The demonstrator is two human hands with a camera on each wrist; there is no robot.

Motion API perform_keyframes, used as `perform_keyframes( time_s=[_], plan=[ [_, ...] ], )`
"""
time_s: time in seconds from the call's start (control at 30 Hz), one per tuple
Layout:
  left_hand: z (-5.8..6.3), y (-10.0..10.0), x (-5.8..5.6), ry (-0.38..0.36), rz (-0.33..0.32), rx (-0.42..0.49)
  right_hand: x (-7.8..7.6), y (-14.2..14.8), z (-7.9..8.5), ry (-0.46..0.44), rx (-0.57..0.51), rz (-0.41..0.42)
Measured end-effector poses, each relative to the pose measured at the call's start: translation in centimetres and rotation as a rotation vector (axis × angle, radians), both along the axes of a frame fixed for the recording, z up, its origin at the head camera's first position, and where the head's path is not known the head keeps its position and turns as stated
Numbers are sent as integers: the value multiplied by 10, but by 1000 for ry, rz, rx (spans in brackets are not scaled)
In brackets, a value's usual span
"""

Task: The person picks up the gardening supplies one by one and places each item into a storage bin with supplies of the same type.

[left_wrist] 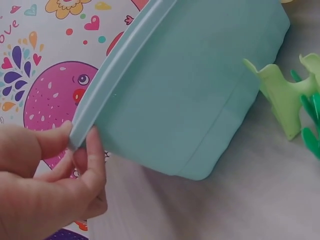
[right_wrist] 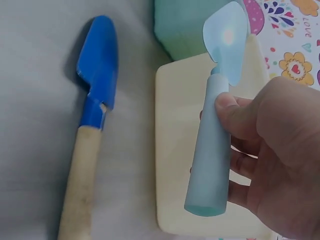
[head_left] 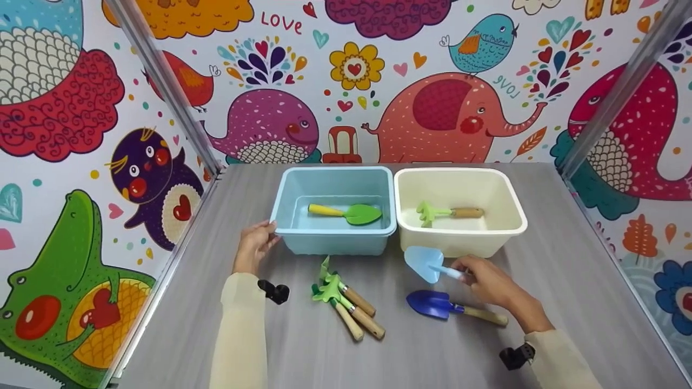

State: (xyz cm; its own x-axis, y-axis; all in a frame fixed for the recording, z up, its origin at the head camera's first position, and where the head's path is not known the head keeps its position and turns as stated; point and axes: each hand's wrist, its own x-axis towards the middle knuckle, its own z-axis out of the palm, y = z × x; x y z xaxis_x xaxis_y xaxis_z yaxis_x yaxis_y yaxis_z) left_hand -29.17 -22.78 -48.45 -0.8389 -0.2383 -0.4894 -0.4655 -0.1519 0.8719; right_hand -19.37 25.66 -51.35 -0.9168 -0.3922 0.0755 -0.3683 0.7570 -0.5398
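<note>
My left hand (head_left: pixel 255 244) pinches the near left corner of the blue bin's rim (left_wrist: pixel 95 105) between thumb and fingers. Inside that blue bin (head_left: pixel 335 243) lies a green trowel (head_left: pixel 361 214) with a yellow handle. My right hand (head_left: pixel 489 281) holds a light blue trowel (head_left: pixel 424 262) by its handle, blade pointing left, in front of the cream bin (head_left: pixel 454 243). In the right wrist view the thumb presses on the handle (right_wrist: pixel 210 145). A green hand rake (head_left: pixel 427 212) with a wooden handle lies in the cream bin. Below the right hand a dark blue trowel (head_left: pixel 432 304) lies on the table.
Several green garden tools (head_left: pixel 346 302) with wooden handles lie in a pile on the grey table (head_left: pixel 313 362), in front of the blue bin. The two bins stand side by side near the back wall (head_left: pixel 346 108). Patterned panels and metal posts (head_left: pixel 167 81) enclose the table.
</note>
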Motion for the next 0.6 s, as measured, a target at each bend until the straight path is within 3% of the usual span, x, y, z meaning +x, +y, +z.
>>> perform_keyframes(
  time_s=[0.13, 0.33, 0.43, 0.6],
  plan=[
    [2, 3, 0, -8, 27, -60, -1, -7, 7, -29, -21, -4],
    [3, 6, -1, 17, 76, -64, -6, -19, 16, -70, -98, 31],
    [4, 5, -4, 10, 51, -75, -9, -25, 21, -90, -140, 53],
    [8, -4, -6, -26, -45, -65, -14, -36, 32, -140, -203, 76]
  ],
)
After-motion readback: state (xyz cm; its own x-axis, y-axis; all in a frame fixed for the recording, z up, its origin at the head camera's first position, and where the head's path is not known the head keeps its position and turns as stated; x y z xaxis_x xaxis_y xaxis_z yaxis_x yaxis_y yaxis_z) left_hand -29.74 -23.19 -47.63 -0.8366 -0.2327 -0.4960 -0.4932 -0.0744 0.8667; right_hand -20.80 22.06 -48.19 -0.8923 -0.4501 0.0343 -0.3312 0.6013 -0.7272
